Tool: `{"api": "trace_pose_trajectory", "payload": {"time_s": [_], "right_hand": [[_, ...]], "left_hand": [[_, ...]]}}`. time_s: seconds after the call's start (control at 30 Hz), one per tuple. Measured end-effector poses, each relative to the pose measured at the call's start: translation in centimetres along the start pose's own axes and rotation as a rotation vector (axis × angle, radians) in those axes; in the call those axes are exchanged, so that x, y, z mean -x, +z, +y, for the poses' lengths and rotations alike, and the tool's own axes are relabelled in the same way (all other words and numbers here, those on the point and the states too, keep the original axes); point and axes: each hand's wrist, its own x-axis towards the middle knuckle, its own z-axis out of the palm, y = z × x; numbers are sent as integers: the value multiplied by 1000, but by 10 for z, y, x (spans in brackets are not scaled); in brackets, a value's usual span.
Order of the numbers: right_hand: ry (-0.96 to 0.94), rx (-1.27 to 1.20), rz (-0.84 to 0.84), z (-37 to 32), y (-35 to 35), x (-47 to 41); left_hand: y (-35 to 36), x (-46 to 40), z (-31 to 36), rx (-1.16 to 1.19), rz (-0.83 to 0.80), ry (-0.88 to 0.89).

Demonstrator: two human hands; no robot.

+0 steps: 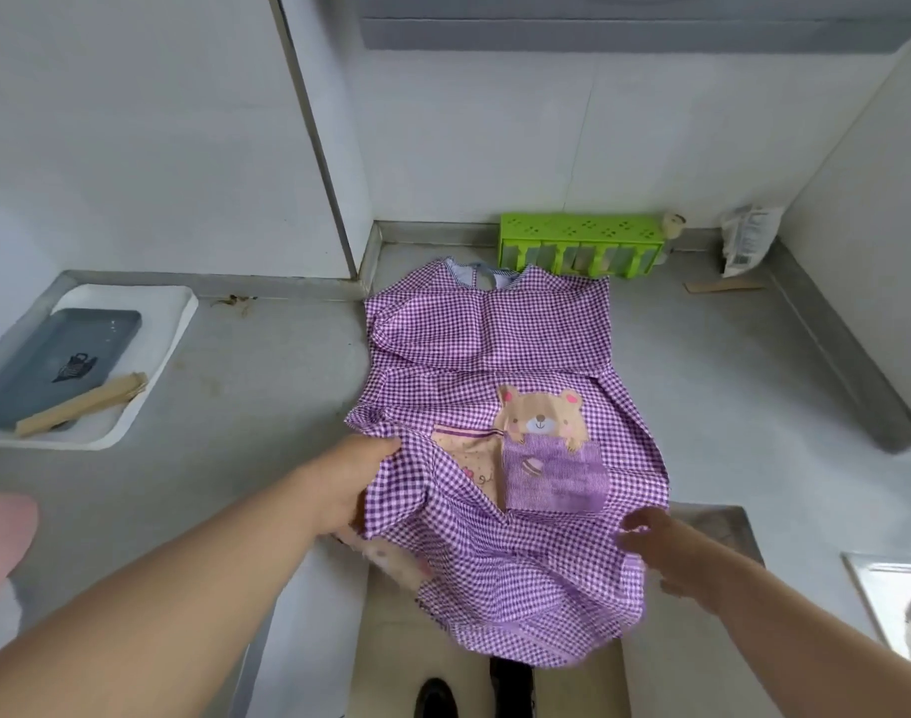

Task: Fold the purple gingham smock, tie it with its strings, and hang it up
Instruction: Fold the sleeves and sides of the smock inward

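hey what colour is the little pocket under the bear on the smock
Purple, finely striped, with a small round motif: the pocket on the purple gingham smock, seen in the head view.

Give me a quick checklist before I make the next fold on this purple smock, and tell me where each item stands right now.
1. Smock upper part lying flat on the counter: ok.
2. Hem fully on the counter: not ok, it hangs over the front edge.
3. Left hand gripping the left edge: ok.
4. Right hand gripping the cloth: not ok, the hand is open at the right hem.
5. Strings located: cannot tell, none visible.
6. Green rack clear of the neckline: not ok, the collar reaches it.
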Motion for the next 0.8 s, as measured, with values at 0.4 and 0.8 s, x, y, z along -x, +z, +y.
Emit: {"api": "trace_pose_trajectory", "payload": {"time_s": [0.4, 0.8], "right_hand": [[170, -140, 173, 60, 44, -52], [157, -287, -54, 58, 51, -45]], "left_hand": [[17, -5, 12, -67, 53, 23], [5, 5, 13, -109, 111, -53]]}}
